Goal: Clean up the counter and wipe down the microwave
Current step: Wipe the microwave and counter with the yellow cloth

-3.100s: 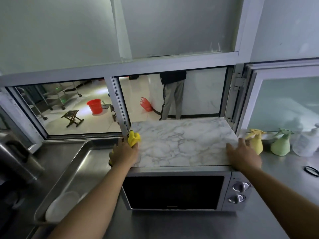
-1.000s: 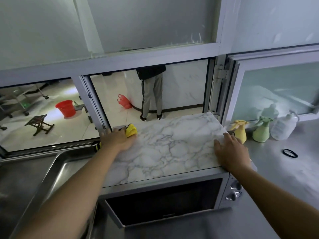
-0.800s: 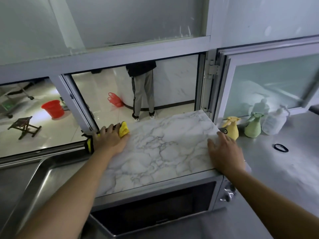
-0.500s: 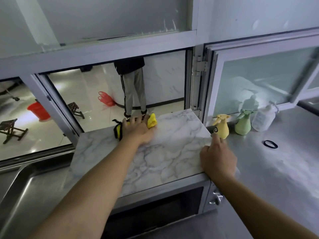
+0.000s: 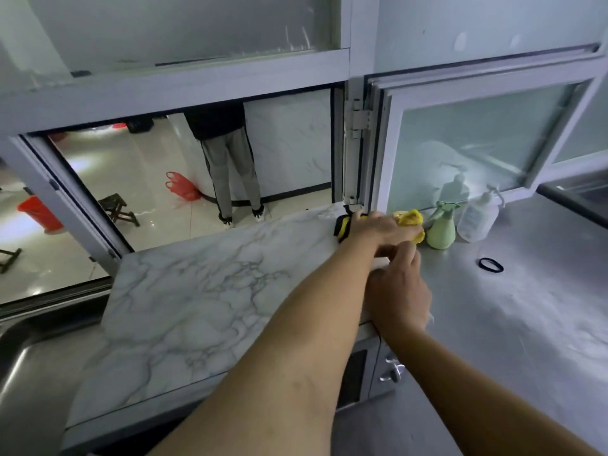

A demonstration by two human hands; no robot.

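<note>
My left hand [image 5: 378, 230] presses the yellow cloth [image 5: 408, 220] flat against the far right corner of the marble-patterned top of the microwave [image 5: 197, 307], fingers curled over the cloth's bunched edge. My right hand [image 5: 396, 291] rests on the right edge of that top just below, fingers bent over the rim, bracing it; it grips nothing else that I can see. To do this stroke well I should keep the cloth spread under my palm, carry it fully to the corner, and stop short of the green spray bottle [image 5: 441, 230] and the clear pump bottle [image 5: 477, 218] standing just beyond on the bench [image 5: 526, 340]. The door front [image 5: 353, 380] below looks unwiped, I judge.
</note>
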